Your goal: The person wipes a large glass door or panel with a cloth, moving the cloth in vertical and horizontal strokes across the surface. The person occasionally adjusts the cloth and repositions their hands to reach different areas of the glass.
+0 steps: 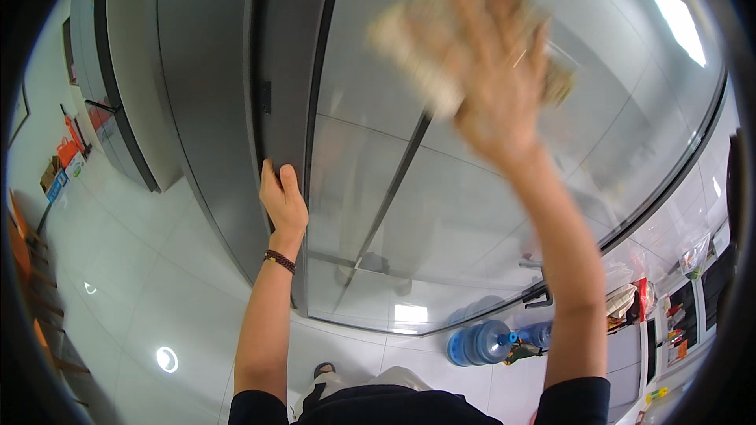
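Observation:
A large glass door (472,212) in a dark grey frame stands before me. High on the pane, my right hand (500,86) presses a beige cloth (425,47) to the glass with its fingers spread over it. Hand and cloth are smeared by motion. Lower and to the left, my left hand (284,201) grips the upright edge of the dark door frame (291,110). Its thumb and a finger show; the other fingers are hidden behind the edge. A beaded bracelet (280,261) circles that wrist.
Blue water jugs (482,343) stand on the floor beyond the door's lower edge. A black door handle (538,295) juts out near them. Wooden chairs (31,267) line the far left. Packed shelves (681,323) are at the right.

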`<state>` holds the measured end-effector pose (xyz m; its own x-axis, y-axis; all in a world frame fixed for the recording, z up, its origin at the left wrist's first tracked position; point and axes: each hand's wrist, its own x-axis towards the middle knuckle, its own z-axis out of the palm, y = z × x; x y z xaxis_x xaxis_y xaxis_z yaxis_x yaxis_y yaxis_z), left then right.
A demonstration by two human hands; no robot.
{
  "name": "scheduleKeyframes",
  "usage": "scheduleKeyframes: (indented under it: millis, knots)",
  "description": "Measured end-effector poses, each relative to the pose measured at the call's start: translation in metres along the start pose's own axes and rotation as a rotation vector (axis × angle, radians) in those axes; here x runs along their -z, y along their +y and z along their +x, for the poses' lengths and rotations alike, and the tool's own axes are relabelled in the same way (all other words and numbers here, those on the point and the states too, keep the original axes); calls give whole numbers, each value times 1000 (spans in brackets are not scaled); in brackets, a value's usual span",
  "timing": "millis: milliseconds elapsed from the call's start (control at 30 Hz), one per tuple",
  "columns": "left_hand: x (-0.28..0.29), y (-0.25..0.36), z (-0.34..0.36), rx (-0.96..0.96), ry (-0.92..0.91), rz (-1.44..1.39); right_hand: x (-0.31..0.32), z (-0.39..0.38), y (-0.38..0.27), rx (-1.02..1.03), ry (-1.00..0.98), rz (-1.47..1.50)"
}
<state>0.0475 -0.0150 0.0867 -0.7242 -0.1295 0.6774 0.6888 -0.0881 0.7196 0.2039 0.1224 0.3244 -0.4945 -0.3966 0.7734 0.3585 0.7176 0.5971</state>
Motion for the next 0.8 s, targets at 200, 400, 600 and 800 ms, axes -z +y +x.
scheduleKeyframes:
  millis: [200,400,600,800]
  knots:
    - [2,6,0,42,-101,-50,-35,-217,-145,524,-795,230]
    - [1,1,1,27,-86,-69,-23,-213,-107,617,-739,277]
    - [15,2,2,122,-127,-98,0,26,27,126,-55,-59]
    - [22,6,-7,229,-242,-91,-2,135,14,-304,253,-182]
